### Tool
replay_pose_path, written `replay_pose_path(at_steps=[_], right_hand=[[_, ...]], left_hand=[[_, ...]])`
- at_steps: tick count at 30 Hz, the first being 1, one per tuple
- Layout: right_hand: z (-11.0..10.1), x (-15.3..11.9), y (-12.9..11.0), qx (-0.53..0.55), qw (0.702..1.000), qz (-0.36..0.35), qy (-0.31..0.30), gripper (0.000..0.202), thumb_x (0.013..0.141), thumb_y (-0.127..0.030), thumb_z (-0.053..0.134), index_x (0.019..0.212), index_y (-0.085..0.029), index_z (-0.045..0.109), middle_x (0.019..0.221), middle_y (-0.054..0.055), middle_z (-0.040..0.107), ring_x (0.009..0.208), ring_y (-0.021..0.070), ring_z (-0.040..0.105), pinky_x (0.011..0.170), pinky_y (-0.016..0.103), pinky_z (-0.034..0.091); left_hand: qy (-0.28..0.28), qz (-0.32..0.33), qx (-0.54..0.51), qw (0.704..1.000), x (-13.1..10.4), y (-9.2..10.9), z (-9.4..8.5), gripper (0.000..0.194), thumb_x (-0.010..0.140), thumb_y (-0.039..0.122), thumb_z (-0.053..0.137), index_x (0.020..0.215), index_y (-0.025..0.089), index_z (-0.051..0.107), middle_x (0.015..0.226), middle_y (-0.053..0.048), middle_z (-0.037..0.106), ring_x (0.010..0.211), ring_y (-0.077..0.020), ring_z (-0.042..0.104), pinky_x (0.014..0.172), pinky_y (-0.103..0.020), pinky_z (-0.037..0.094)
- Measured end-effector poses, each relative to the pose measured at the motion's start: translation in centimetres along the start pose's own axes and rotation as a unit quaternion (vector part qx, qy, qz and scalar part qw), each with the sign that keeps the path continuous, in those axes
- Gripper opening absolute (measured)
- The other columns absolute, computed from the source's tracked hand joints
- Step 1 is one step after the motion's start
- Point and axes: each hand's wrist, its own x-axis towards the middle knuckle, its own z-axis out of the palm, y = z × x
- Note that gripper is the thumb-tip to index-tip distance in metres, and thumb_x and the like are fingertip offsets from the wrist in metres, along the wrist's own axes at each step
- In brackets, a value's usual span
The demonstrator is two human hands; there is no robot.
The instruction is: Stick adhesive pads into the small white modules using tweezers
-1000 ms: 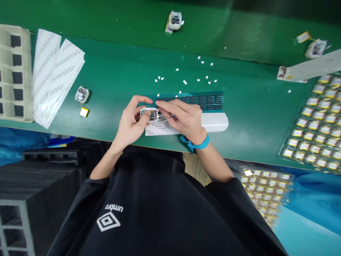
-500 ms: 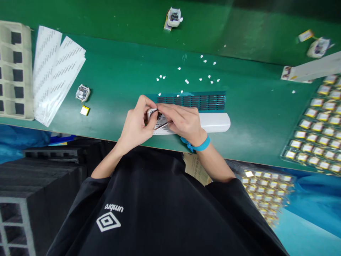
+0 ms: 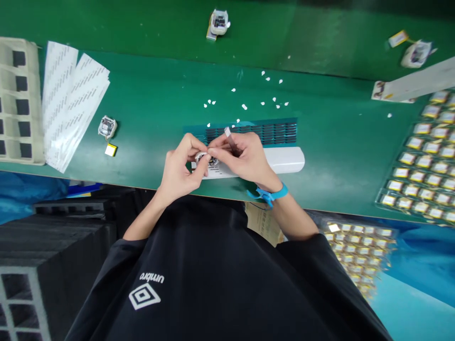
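Note:
My left hand [image 3: 185, 166] pinches a small white housing with a circuit board [image 3: 212, 161] inside, just above the bench's near edge. My right hand [image 3: 249, 154] has its thumb and forefinger at the right side of that housing. It also holds slim metal tweezers [image 3: 231, 139], whose flat end points up and away. Fingers hide part of the housing and the tweezers' other end. Under the hands lies a printed white sheet [image 3: 222, 171], with its curled white part [image 3: 286, 159] to the right. A strip of dark adhesive pieces [image 3: 279, 132] lies just beyond.
Several small white stickers [image 3: 263, 103] dot the green bench. More housings with batteries sit at left [image 3: 107, 127], at the back [image 3: 219, 22] and at right [image 3: 416, 53]. Battery trays [image 3: 423, 161], printed sheets [image 3: 71, 109] and a cream compartment tray [image 3: 30, 102] flank the work area.
The tweezers in my right hand have swung from pointing down-left to having their flat end upward. My right thumb and forefinger now touch the housing, which stays in my left hand.

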Motion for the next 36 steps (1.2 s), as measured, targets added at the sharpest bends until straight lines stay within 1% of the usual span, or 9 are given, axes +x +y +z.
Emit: replay_pose_path(at_steps=[4,7,9,12,18,22,25,30,36], right_hand=[[-0.4,0.2,-0.3,0.066,0.996,0.055,-0.029,0.049,0.09,-0.067,0.08,0.086,-0.018,0.077,0.075,0.001,0.074,0.069,0.0132,0.068,0.061,0.024,0.051],[-0.8,0.0,-1.0,0.029,0.999,0.021,0.024,0.051,0.103,-0.066,0.063,0.08,-0.022,0.075,0.067,-0.001,0.066,0.07,0.0142,0.067,0.063,0.026,0.051],[-1.4,-0.6,-1.5,0.016,0.997,-0.023,0.066,0.051,0.11,-0.058,0.053,0.08,-0.024,0.076,0.074,0.002,0.069,0.075,0.0161,0.068,0.067,0.03,0.052],[-2.7,-2.4,-1.7,-0.014,0.988,-0.079,0.132,0.051,0.112,-0.047,0.053,0.071,-0.025,0.074,0.07,0.002,0.066,0.068,0.0157,0.061,0.064,0.032,0.047],[-3.4,-6.5,-1.0,-0.03,0.992,0.061,0.108,0.061,0.113,-0.059,0.046,0.076,-0.022,0.077,0.058,0.0,0.06,0.05,0.0121,0.056,0.048,0.029,0.041],[-2.2,-7.6,-0.3,-0.046,0.986,0.107,0.119,0.056,0.111,-0.059,0.051,0.084,-0.02,0.08,0.065,0.002,0.073,0.056,0.0131,0.07,0.057,0.026,0.056],[-1.5,-7.8,0.6,-0.028,0.984,0.115,0.133,0.047,0.108,-0.058,0.059,0.09,-0.02,0.081,0.08,0.005,0.082,0.068,0.0168,0.078,0.067,0.028,0.065],[-1.1,-8.4,1.7,-0.029,0.976,0.097,0.195,0.047,0.109,-0.058,0.057,0.089,-0.022,0.08,0.07,0.002,0.078,0.059,0.0146,0.075,0.06,0.025,0.064],[-1.3,-8.6,1.5,-0.054,0.981,0.099,0.158,0.05,0.112,-0.055,0.053,0.087,-0.021,0.081,0.075,0.003,0.08,0.061,0.0137,0.074,0.061,0.026,0.062]], left_hand=[[-0.012,0.032,0.07,0.997,0.0,0.6,-0.3,0.021,0.095,0.017,0.074,0.109,0.022,0.059,0.079,0.008,0.076,0.065,-0.0081,0.076,0.066,-0.015,0.06],[0.022,0.049,0.097,0.994,-0.4,1.0,-0.5,0.012,0.098,0.022,0.075,0.105,0.02,0.065,0.08,0.005,0.077,0.066,-0.0078,0.074,0.066,-0.016,0.057],[0.037,0.065,0.114,0.991,-0.8,1.1,-0.5,0.007,0.101,0.023,0.072,0.1,0.02,0.066,0.08,0.004,0.075,0.064,-0.007,0.07,0.062,-0.016,0.052],[0.021,0.095,0.147,0.984,-1.4,0.8,-0.5,0.002,0.101,0.019,0.069,0.101,0.019,0.067,0.086,0.002,0.076,0.067,-0.0076,0.068,0.065,-0.018,0.052],[-0.052,0.098,0.21,0.971,-1.8,-1.7,0.1,0.007,0.103,0.016,0.062,0.104,0.018,0.069,0.097,-0.005,0.081,0.086,-0.0175,0.074,0.075,-0.027,0.057],[-0.06,0.107,0.215,0.969,-1.6,-2.7,0.2,0.009,0.103,0.014,0.062,0.106,0.018,0.07,0.101,-0.004,0.082,0.091,-0.0184,0.074,0.081,-0.029,0.06],[-0.064,0.122,0.218,0.966,-1.7,-2.6,0.0,0.012,0.102,0.012,0.063,0.11,0.019,0.069,0.103,-0.004,0.082,0.096,-0.0188,0.075,0.083,-0.03,0.062],[-0.087,0.204,0.188,0.957,-2.8,-1.7,-0.2,0.014,0.098,0.008,0.07,0.107,0.019,0.066,0.123,-0.008,0.082,0.118,-0.0253,0.075,0.098,-0.04,0.065],[-0.106,0.174,0.257,0.945,-4.1,-2.0,0.3,0.011,0.102,0.012,0.068,0.109,0.019,0.065,0.12,-0.006,0.083,0.121,-0.0252,0.077,0.086,-0.036,0.059]])
